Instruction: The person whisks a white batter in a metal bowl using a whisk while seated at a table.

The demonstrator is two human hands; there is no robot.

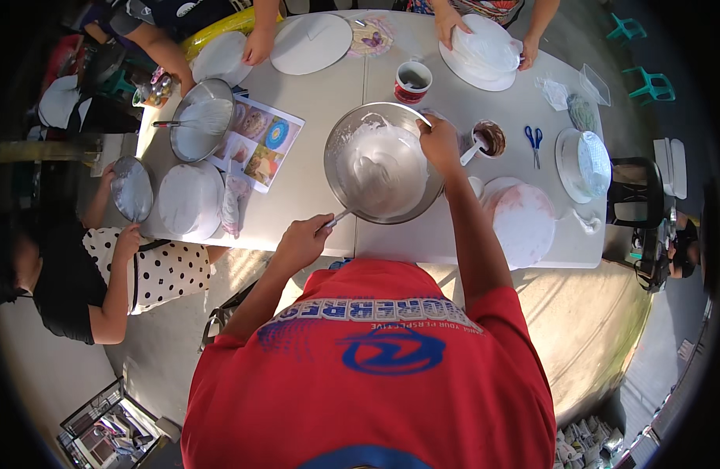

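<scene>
A large metal mixing bowl point(338, 138) holding a thick white cream point(389, 161) rests on the table in front of me. My left hand point(303, 245) grips the metal handle point(338, 218) of a utensil whose far end is sunk in the cream, so its kind cannot be told. With my right hand point(442, 145) I hold the bowl's rim at its right side. Right of that hand is a tub with brown residue point(495, 132) and a white-handled utensil point(471, 153) in it. A red and white tub point(411, 83) stands beyond the bowl.
White-covered round cakes point(527, 225) point(183, 199) stand at both sides. Printed picture sheets point(266, 143) and another bowl with a whisk point(203, 120) lie left. Blue scissors point(533, 146) lie right. Co-workers' hands work at the far edge and the left end.
</scene>
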